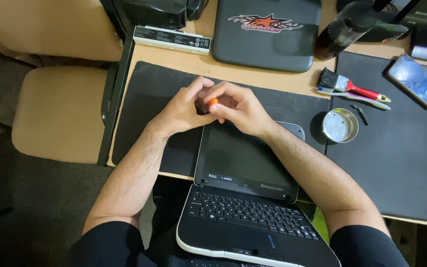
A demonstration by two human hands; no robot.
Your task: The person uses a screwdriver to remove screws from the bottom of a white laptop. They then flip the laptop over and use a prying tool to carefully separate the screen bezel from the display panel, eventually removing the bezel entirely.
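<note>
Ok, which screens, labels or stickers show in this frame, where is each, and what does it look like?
Laptop screen: centre, below both hands, dark and unlit, tilted back over the desk edge.
Smartphone: upper right on the black mat, rectangular, screen pale with glare.
Label strip: top, on a long white battery-like block, black print.
Star sticker: top centre on a closed dark case, orange-red star with white lettering.

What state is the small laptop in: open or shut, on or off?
Open: the laptop has its keyboard exposed and lid laid back. Its screen is dark, seemingly off.
</note>
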